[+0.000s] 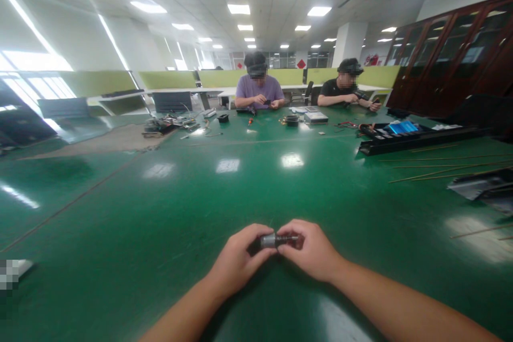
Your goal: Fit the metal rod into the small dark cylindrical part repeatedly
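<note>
Low over the near part of the green table, my two hands meet around a small metal cylinder with a thin ridged shaft (269,240). My left hand (236,256) has its thumb and fingers closed about the wider grey body. On the shaft side, my right hand (310,251) curls its fingers and thumb around the narrow end, which points right. The shaft's ridges look like a spring or thread, but are too small to be sure. Fingers cover part of both ends.
The green table (180,203) stretches ahead. Thin rods (433,165) and black trays (417,139) lie at right. A pile of parts (168,123) sits far left, a black box (292,121) farther ahead. Two people (260,85) work across the table.
</note>
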Available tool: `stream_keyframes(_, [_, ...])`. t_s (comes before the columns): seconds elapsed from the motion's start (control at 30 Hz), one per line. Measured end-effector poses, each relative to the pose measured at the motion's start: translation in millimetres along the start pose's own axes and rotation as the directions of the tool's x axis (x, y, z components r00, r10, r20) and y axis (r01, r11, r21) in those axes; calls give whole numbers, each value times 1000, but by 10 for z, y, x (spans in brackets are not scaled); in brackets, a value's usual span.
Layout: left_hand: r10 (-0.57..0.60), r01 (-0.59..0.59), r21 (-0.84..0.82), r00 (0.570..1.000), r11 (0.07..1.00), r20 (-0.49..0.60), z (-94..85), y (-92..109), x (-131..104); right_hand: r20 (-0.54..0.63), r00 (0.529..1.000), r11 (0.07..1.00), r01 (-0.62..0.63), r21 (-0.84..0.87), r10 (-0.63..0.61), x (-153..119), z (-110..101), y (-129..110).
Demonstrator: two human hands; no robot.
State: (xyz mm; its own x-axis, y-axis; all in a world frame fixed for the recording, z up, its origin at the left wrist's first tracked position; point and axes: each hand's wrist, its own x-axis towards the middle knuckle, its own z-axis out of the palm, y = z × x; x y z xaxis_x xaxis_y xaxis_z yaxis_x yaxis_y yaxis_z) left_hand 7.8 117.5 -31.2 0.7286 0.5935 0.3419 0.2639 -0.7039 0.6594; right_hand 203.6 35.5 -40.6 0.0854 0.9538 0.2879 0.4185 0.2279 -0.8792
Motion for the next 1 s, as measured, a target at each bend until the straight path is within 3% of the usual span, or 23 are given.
stream_keyframes(1.0, [41, -40, 58, 999, 998, -30, -3, -4, -8, 42, 999, 997, -10, -73, 13, 26, -36, 1])
